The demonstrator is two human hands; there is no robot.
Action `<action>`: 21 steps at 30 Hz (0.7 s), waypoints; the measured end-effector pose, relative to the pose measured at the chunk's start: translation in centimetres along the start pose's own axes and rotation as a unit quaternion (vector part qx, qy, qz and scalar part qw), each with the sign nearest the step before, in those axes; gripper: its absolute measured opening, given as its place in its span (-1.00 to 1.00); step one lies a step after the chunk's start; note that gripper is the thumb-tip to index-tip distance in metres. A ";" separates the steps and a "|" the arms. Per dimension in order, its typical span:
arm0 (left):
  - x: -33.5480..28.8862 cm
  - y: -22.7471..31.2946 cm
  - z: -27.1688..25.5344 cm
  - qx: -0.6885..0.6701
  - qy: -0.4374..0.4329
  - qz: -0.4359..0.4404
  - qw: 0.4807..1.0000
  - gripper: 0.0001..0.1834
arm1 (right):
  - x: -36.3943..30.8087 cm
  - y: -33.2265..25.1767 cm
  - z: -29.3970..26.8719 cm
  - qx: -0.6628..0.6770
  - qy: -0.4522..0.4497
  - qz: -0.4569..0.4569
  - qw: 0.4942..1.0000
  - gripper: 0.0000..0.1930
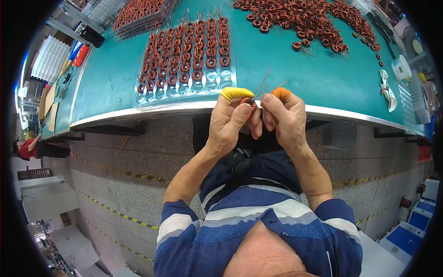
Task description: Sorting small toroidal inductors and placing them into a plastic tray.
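Note:
Just in front of the table's near edge, my left hand pinches a copper-wound toroid coil between thumb and forefinger. A yellow finger cot covers that forefinger. Red wire leads stick up from the coil toward the table. Close on the coil's right, my right hand is closed, thumb against a forefinger in an orange finger cot, with wire leads at its fingertips. Beyond my left hand lies a clear plastic tray with rows of similar coils standing in its pockets; several pockets of the nearest row hold none.
A large heap of loose coils covers the table's far right. Stacked filled trays stand at the far left. A white cloth and a white tub lie at the right. Another person is off to the far left.

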State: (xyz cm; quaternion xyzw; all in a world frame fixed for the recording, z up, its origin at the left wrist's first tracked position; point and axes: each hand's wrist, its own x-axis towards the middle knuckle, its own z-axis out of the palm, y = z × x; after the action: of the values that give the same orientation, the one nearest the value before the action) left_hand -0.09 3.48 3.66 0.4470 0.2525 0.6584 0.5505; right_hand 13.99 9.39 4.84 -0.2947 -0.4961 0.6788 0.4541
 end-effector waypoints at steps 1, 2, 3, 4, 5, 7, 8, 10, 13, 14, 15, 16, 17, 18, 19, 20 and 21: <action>-0.2 0.1 -0.3 -0.003 0.019 -0.018 1.000 -0.67 | 0.2 0.2 0.0 -0.021 -0.001 0.012 1.000 -0.74; -0.4 0.2 -0.5 -0.006 0.038 -0.036 0.999 -0.68 | 0.2 0.3 -0.3 -0.028 -0.012 0.020 0.999 -0.72; -0.4 0.1 -0.8 0.012 0.041 -0.043 0.998 -0.67 | 0.4 0.5 -0.2 -0.028 -0.013 0.020 0.999 -0.72; -0.4 0.2 -0.7 0.012 0.042 -0.042 0.998 -0.67 | 0.5 0.5 -0.1 -0.004 -0.004 0.021 1.000 -0.72; -0.3 0.4 -0.5 0.043 0.046 -0.060 0.996 -0.65 | 0.6 0.6 0.0 0.019 0.005 0.023 1.000 -0.71; 0.0 0.7 0.0 0.076 0.072 -0.090 0.990 -0.66 | 0.8 0.9 0.2 0.042 -0.005 0.004 0.999 -0.71; -0.1 0.6 -0.2 0.075 0.073 -0.090 0.990 -0.66 | 0.8 1.1 0.3 0.066 -0.013 -0.016 0.998 -0.70; -0.3 0.3 -0.9 0.096 0.078 -0.118 0.985 -0.70 | 0.7 1.6 -0.1 0.021 -0.011 -0.035 0.999 -0.71; -0.3 -0.1 -0.9 0.075 0.104 -0.113 0.985 -0.73 | 0.8 2.1 -0.4 -0.012 -0.009 -0.038 0.999 -0.72; -0.3 -0.2 -0.9 0.067 0.108 -0.114 0.985 -0.74 | 0.9 2.2 -0.4 0.000 -0.011 -0.022 1.000 -0.72; -0.4 -0.1 -0.9 0.067 0.109 -0.114 0.985 -0.74 | 1.0 2.0 -0.4 0.000 -0.013 -0.022 1.000 -0.72; -0.5 0.0 -1.0 0.071 0.122 -0.097 0.985 -0.74 | 1.2 1.8 -0.4 -0.003 0.000 0.001 1.000 -0.72; -0.6 0.2 -1.1 0.075 0.135 -0.079 0.985 -0.75 | 1.3 1.7 -0.5 -0.006 0.012 0.025 1.000 -0.71; -0.6 0.5 -1.3 0.094 0.137 -0.052 0.985 -0.76 | 1.6 1.6 -1.1 -0.045 0.024 0.016 0.999 -0.68; -0.8 0.6 -2.1 0.119 0.148 -0.028 0.981 -0.76 | 1.9 1.3 -1.5 -0.106 0.036 -0.019 0.994 -0.68; -0.8 0.8 -2.8 0.144 0.157 -0.004 0.977 -0.76 | 2.4 0.8 -2.0 -0.167 0.050 -0.056 0.983 -0.68; -0.9 1.5 -3.7 0.163 0.169 0.013 0.972 -0.78 | 3.1 0.2 -2.4 -0.216 0.064 -0.107 0.968 -0.68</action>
State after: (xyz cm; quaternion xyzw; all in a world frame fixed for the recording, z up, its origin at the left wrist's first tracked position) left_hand -4.02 2.83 2.88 0.4166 0.4401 0.6812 0.4109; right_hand 14.74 13.14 4.03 -0.3735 -0.6295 0.4830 0.4805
